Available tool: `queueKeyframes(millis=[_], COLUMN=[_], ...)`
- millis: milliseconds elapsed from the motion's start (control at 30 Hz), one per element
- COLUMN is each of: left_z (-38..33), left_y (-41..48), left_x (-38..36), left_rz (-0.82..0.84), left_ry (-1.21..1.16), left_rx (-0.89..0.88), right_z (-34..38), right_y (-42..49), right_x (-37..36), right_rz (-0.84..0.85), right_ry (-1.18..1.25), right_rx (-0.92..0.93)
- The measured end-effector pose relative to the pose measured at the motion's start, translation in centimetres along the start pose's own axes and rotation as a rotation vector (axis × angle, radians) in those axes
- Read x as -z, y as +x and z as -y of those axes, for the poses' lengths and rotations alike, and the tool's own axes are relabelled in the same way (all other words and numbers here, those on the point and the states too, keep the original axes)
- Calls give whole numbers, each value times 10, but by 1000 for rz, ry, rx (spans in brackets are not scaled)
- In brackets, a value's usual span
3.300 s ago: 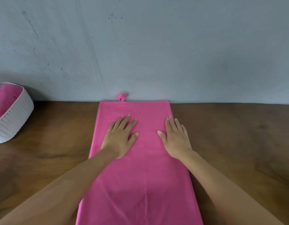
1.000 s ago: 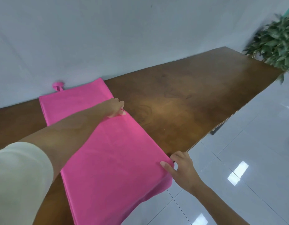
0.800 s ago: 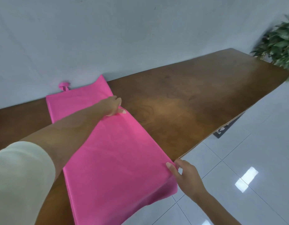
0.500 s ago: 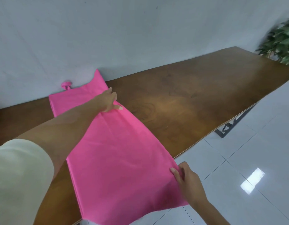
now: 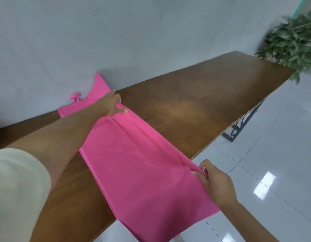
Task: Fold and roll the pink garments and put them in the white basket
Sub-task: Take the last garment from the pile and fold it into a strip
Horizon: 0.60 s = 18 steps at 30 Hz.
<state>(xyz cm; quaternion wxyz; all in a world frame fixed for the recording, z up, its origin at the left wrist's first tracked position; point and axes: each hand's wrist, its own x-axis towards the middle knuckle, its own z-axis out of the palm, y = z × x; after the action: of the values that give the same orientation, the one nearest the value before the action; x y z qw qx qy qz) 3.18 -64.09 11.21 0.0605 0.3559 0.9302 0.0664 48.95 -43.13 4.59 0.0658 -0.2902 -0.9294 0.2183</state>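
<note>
indoor room | long brown wooden table (image 5: 203, 102) | glossy white floor tiles (image 5: 273, 154) under the grip of right hand (image 5: 216, 184) | leafy green plant (image 5: 291, 42) beyond

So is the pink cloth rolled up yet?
Not rolled: the pink cloth lies stretched out on the table, near end hanging off.

Left hand (image 5: 110, 103), right hand (image 5: 214, 182): pinch grips.

Head camera looks down, rightward, seemingly tilted.
</note>
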Motion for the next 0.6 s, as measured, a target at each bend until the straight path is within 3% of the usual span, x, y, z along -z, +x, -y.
queueKeyframes(millis=[600], left_z=[80], left_y=[-132], left_x=[30], left_rz=[-58], left_ry=[17], left_rx=[-64], right_z=[101], right_y=[-126], right_x=[-41], right_rz=[-402], right_ry=[-140], right_rx=[427])
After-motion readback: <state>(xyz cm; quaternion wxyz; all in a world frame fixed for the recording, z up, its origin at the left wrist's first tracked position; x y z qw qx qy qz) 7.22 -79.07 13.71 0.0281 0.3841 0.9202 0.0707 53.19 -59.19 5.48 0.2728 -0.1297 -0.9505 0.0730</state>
